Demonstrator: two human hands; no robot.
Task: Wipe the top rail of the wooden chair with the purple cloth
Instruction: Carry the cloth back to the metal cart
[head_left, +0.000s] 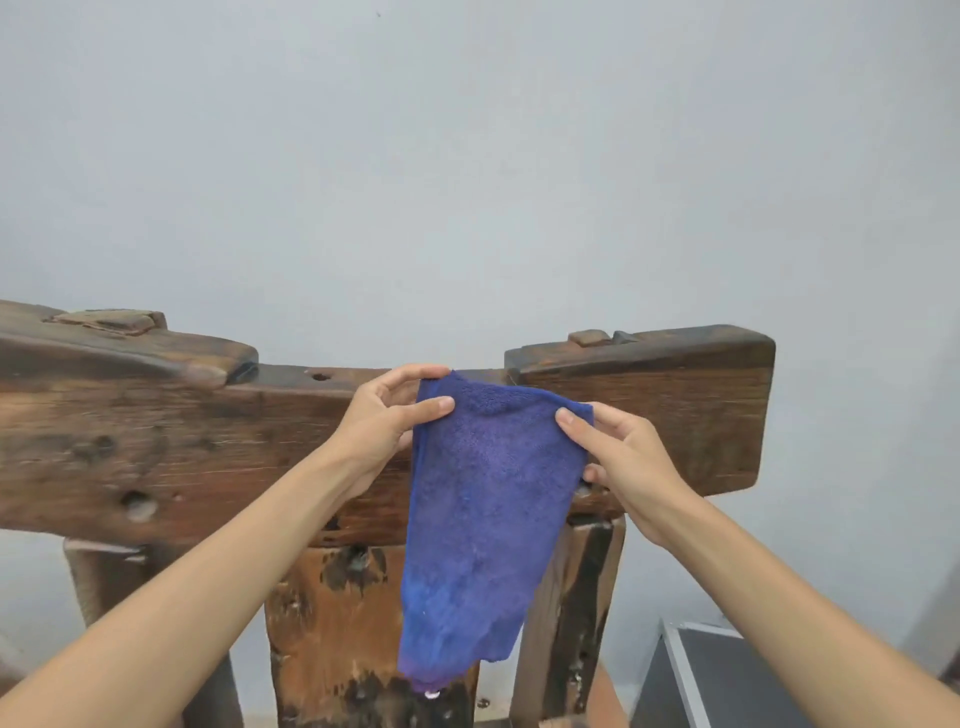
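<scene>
Purple cloth pinched at its upper corners by left hand and right hand, hanging before the top rail. Best folded into a pad (loose tail could snag), then pressed along the rail's upper face, dip included.

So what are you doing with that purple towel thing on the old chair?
A person is holding a fuzzy purple cloth up in front of the worn, dark wooden chair's top rail. The left hand pinches its upper left corner and the right hand pinches the upper right edge, so the cloth hangs down over the chair back. Its top edge sits near the rail's dipped middle. Whether it is pressed against the wood cannot be told.
</scene>
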